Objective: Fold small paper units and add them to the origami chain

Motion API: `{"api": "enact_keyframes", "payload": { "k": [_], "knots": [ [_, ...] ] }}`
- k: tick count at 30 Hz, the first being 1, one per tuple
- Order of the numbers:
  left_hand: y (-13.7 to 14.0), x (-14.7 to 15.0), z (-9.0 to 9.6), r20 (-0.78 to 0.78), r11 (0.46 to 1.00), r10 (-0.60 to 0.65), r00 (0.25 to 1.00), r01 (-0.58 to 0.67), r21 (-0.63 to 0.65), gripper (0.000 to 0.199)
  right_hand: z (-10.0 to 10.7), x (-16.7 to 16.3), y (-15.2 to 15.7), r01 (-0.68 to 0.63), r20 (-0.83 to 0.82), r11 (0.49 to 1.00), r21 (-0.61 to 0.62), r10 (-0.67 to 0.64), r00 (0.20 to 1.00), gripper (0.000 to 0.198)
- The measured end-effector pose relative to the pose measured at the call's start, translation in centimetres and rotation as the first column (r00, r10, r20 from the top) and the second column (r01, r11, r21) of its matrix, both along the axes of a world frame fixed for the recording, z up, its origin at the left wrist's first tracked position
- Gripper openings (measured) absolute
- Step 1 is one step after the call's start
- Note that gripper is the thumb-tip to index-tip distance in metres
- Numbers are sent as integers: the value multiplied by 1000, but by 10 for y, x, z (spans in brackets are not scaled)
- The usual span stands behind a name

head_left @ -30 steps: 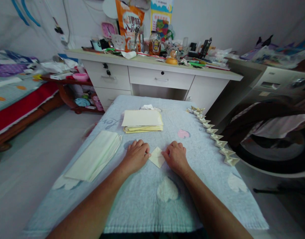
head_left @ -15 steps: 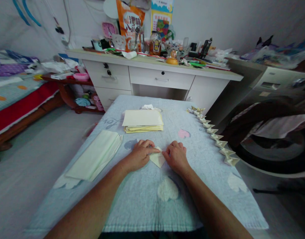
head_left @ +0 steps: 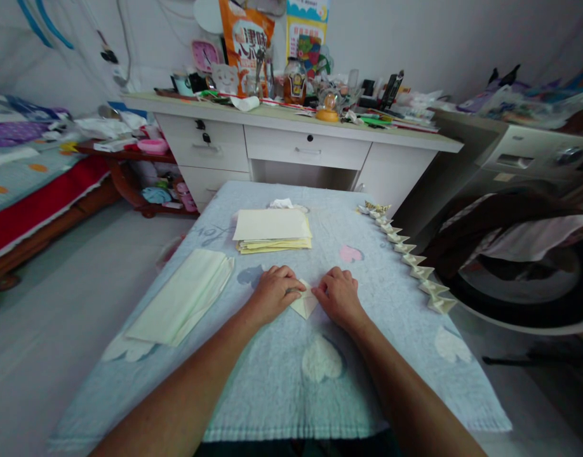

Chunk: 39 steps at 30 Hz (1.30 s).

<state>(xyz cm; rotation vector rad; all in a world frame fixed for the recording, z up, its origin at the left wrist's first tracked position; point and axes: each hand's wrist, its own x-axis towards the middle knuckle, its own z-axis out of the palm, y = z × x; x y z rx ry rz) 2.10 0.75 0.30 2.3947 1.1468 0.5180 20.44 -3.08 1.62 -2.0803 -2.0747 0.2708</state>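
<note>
A small cream folded paper (head_left: 305,306) lies on the cloth-covered table, its point turned towards me. My left hand (head_left: 275,292) pinches its left side, with thumb and fingers closed over the upper edge. At the right corner, my right hand (head_left: 338,293) has its fingers curled together, thumb and index finger at the paper's edge. The fingertips hide part of the upper paper. Behind the hands sits a stack of cream and yellow paper sheets (head_left: 272,225). To the left lies a bundle of pale green paper (head_left: 181,295).
Several folded paper pieces (head_left: 413,260) form a line along the table's right side. Crumpled white tissue (head_left: 282,204) lies behind the stack. Beyond the table stands a cluttered white desk (head_left: 282,141); a front-loading washing machine (head_left: 515,162) is at the right.
My left index finger, stretched across the paper's upper part before, is now drawn back and bent at its left edge. The paper sits slightly further right; the right hand stays at its corner.
</note>
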Motion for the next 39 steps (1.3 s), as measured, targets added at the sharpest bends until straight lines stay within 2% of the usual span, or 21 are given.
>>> {"api": "enact_keyframes", "payload": {
  "k": [10, 14, 19, 23, 27, 33, 39],
  "knots": [
    [0, 0, 5, -18, 999, -1, 1000, 0, -33, 20, 2, 11, 0, 8, -39, 1000, -15, -9, 999, 17],
    [0, 0, 4, -7, 1000, -4, 1000, 4, -28, 20, 5, 21, 1, 19, -118, 1000, -15, -20, 993, 13],
    [1, -1, 3, -1, 999, -14, 1000, 14, -28, 20, 1, 18, 0, -21, -208, 995, 93, 40, 977, 15],
    [1, -1, 3, -11, 1000, -10, 1000, 9, -23, 20, -7, 5, -1, -95, -141, 982, 164, 119, 983, 34],
    [0, -1, 3, -22, 1000, -8, 1000, 7, -22, 21, -11, -4, -1, -110, -66, 978, 175, 123, 990, 46],
    [-1, -3, 5, -28, 999, -33, 999, 32, -43, 25, -9, -9, -1, -83, -12, 986, 144, 86, 996, 51],
    [-3, -9, 6, -95, 999, -11, 995, 6, -51, 32, -9, -11, 0, -54, -29, 993, 109, 57, 998, 54]
  ]
}}
